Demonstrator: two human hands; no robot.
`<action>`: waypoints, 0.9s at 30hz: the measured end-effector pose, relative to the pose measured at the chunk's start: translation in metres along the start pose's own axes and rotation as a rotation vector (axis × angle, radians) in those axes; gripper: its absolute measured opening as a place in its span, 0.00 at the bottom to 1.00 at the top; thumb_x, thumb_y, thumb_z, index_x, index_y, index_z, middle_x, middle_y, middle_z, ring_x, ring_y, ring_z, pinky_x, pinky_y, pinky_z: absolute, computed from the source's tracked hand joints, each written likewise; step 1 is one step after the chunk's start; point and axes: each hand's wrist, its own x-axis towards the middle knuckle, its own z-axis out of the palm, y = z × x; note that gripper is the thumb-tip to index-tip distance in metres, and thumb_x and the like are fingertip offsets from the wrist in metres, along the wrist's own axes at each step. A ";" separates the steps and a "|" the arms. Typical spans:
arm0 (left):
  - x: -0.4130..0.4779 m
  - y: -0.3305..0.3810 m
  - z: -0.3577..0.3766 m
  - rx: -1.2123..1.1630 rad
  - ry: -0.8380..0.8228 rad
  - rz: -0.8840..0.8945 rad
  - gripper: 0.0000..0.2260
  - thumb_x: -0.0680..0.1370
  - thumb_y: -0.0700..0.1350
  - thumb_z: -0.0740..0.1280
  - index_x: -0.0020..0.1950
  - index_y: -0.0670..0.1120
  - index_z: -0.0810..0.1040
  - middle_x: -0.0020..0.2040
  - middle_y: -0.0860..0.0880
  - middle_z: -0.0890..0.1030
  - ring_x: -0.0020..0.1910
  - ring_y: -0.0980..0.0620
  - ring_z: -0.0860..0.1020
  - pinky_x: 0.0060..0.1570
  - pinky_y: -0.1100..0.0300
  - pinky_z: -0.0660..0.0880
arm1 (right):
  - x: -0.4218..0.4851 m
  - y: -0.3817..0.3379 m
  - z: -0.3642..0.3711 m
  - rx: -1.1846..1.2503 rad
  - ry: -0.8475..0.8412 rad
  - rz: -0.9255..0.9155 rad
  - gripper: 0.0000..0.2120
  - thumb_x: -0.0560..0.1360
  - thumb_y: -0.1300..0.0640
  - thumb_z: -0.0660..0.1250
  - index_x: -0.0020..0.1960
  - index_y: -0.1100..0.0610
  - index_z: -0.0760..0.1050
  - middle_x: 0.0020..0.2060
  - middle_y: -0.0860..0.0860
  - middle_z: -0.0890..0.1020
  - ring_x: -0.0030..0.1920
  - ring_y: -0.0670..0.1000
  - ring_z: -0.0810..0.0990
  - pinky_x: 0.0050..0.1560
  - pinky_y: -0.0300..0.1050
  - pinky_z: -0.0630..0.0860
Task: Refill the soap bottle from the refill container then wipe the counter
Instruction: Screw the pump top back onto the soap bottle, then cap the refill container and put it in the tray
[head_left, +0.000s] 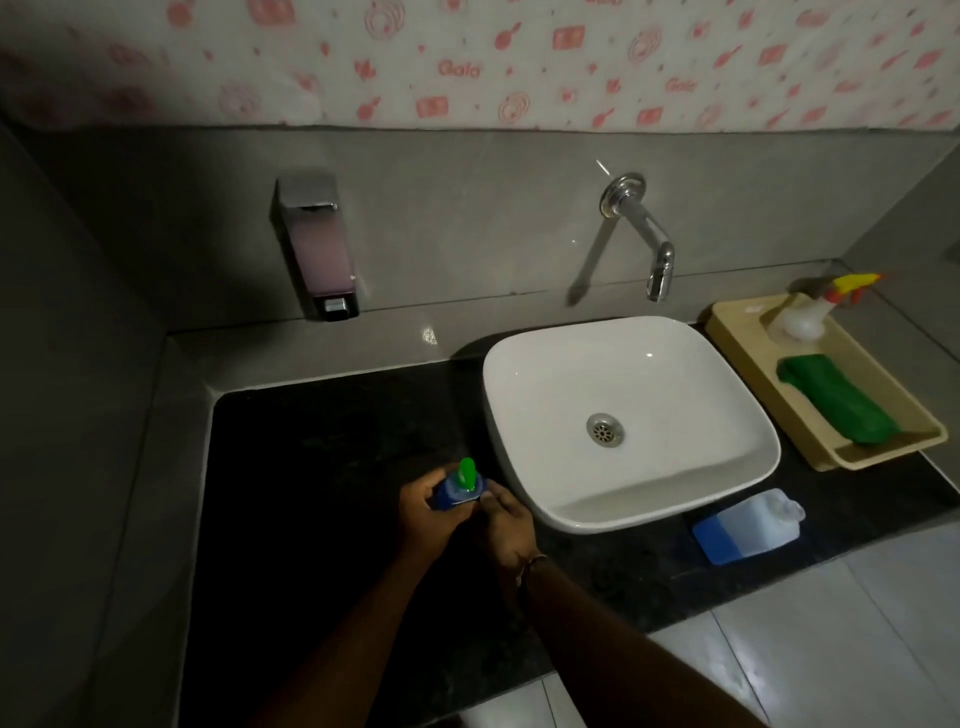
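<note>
Both hands are gripping the bottle (460, 491) on the counter (322, 467), left of the sink (631, 421): left hand (428, 512) wrapping the body, right hand (501, 522) pinching near the pump (466, 474). Brace the body firmly while unscrewing, keeping it upright. The refill (748, 526) is lying at near right.

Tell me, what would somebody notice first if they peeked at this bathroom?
Probably the bright white sink sitting on the dark counter in the middle. Next, both hands, left hand and right hand, wrapped around a blue soap bottle with a green pump, just left of the sink. Over on the right, a green cloth lies in a wooden tray.
</note>
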 end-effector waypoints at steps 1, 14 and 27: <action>0.002 0.000 0.000 0.004 0.004 0.006 0.17 0.63 0.36 0.82 0.43 0.55 0.86 0.41 0.56 0.88 0.41 0.60 0.85 0.43 0.66 0.79 | 0.003 0.000 0.000 0.002 0.000 0.001 0.17 0.84 0.70 0.56 0.72 0.71 0.69 0.67 0.69 0.76 0.69 0.67 0.74 0.74 0.60 0.67; -0.006 0.006 -0.001 0.038 0.037 0.009 0.34 0.62 0.24 0.80 0.67 0.36 0.78 0.62 0.44 0.82 0.60 0.47 0.80 0.57 0.66 0.77 | 0.011 0.020 -0.010 0.045 -0.007 0.024 0.16 0.83 0.69 0.59 0.70 0.72 0.70 0.65 0.70 0.77 0.68 0.68 0.75 0.73 0.62 0.68; -0.163 0.001 0.147 0.233 -0.142 0.099 0.32 0.61 0.29 0.82 0.58 0.53 0.80 0.56 0.43 0.83 0.54 0.41 0.82 0.53 0.48 0.81 | -0.059 0.022 -0.274 -0.468 0.166 -0.026 0.08 0.77 0.62 0.72 0.56 0.59 0.83 0.49 0.53 0.86 0.45 0.48 0.82 0.49 0.38 0.79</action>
